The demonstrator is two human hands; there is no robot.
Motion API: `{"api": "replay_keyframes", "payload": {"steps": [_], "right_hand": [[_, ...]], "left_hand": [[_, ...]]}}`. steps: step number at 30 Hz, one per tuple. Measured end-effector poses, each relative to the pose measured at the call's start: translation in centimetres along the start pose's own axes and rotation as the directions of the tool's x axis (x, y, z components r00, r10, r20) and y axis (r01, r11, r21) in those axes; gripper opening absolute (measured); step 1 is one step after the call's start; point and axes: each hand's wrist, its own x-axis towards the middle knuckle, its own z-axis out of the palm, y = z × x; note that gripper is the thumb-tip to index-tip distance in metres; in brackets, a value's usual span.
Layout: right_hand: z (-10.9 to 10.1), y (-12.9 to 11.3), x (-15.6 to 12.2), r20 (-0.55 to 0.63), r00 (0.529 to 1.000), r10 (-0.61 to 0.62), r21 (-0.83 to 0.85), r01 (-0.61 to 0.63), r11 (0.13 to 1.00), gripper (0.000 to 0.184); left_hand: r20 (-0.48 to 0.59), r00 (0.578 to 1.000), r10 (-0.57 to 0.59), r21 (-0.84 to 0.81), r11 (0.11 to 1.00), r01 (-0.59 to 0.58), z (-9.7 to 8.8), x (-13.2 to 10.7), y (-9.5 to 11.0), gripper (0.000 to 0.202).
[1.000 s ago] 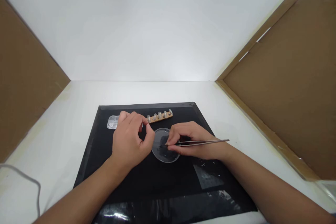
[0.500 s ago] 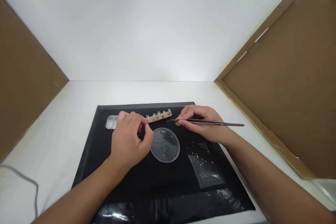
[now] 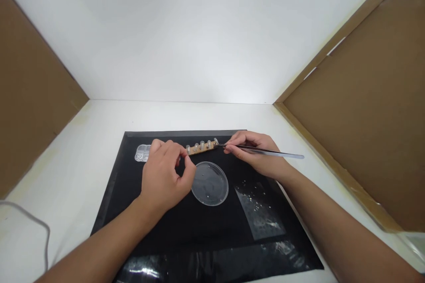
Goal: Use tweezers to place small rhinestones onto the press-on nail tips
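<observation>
My right hand (image 3: 257, 154) pinches a pair of metal tweezers (image 3: 265, 151). Their tip reaches the right end of a small wooden strip (image 3: 201, 147) that carries several clear nail tips. My left hand (image 3: 165, 177) is curled, thumb and fingers pinching the strip's left end. A clear round dish (image 3: 210, 183) with tiny specks in it lies just below the strip, between my two hands. All of this sits on a black mat (image 3: 172, 225).
A small clear compartment box (image 3: 142, 153) lies at the mat's back left. A clear film (image 3: 260, 210) with tiny gems lies right of the dish. Brown cardboard panels (image 3: 365, 110) stand on both sides, and a grey cable (image 3: 29, 221) runs at the left.
My right hand lifted the tweezers out of the dish and carried them back and up to the strip's right end. My left hand stayed put.
</observation>
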Motion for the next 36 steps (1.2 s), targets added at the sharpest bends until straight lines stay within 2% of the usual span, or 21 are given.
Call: {"api": "replay_keyframes", "payload": {"steps": [6,15,36], "right_hand": [[0.2,0.4,0.1,-0.012,0.999,0.034,0.001,-0.034,0.999,0.031],[0.7,1.5,0.1,-0.025,1.0,0.001,0.009,0.0,1.0,0.023],[1.2,1.9,-0.1,-0.039,0.999,0.027,0.039,-0.025,0.999,0.024]], "left_hand": [[0.007,1.0,0.023,-0.002,1.0,-0.023,0.0,0.1,-0.2,0.013],[0.021,1.0,0.019,0.006,1.0,-0.019,0.1,0.1,-0.2,0.014],[0.013,1.0,0.005,-0.005,1.0,-0.005,0.1,0.0,0.0,0.014]]}}
